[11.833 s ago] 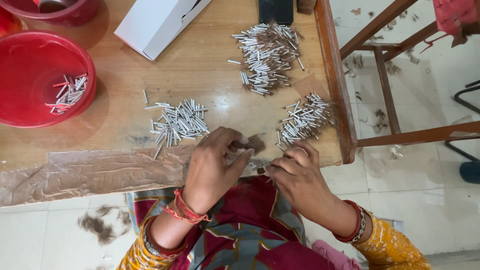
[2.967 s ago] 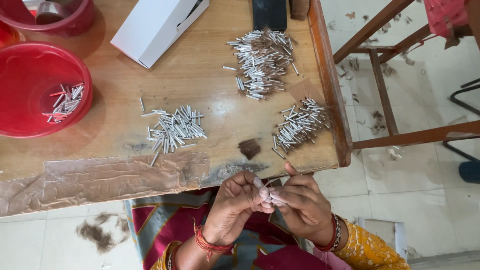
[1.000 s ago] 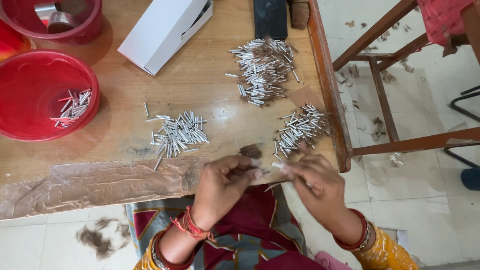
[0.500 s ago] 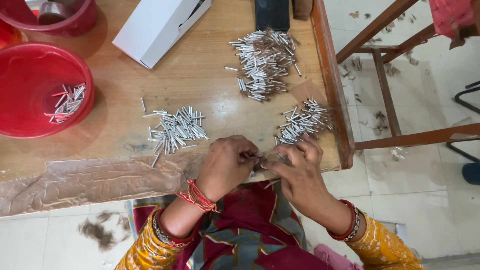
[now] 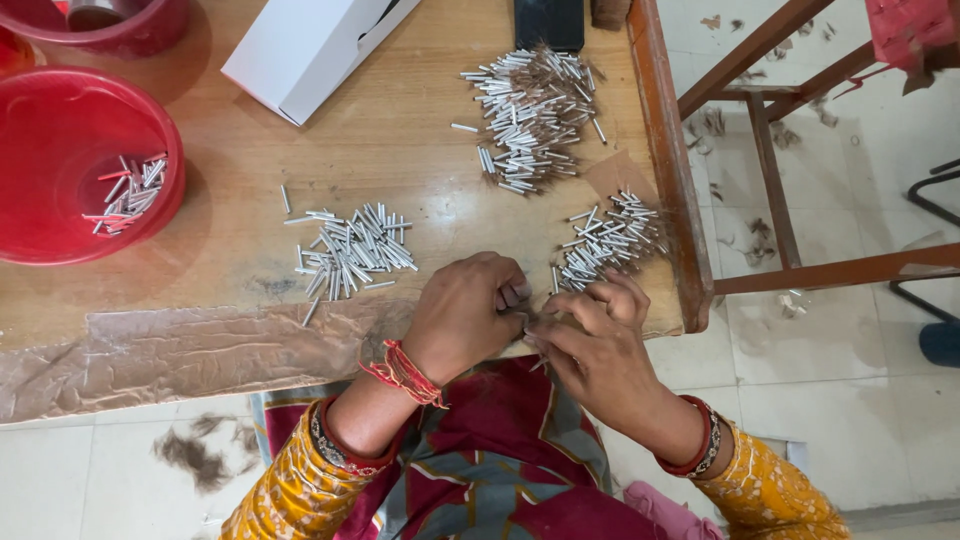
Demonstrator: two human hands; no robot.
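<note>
My left hand (image 5: pixel 466 315) and my right hand (image 5: pixel 590 335) meet at the near edge of the wooden table (image 5: pixel 400 140), fingertips pinched together over a small dark tuft. What sits between the fingers is mostly hidden. Just beyond my right hand lies a pile of short silver tubes (image 5: pixel 612 240). A second pile of tubes (image 5: pixel 350 250) lies left of my left hand. A larger heap of tubes with dark bristles (image 5: pixel 530 95) sits further back.
A red bowl (image 5: pixel 60 235) at the left holds a few tubes. A white box (image 5: pixel 305 50) and a dark phone (image 5: pixel 548 20) lie at the back. Clear tape (image 5: pixel 180 350) covers the table's near edge. A wooden frame (image 5: pixel 790 270) stands to the right. Hair clumps (image 5: pixel 195 455) lie on the floor.
Both hands have stayed at the table's near edge and closed in tighter on each other. The piles have not moved.
</note>
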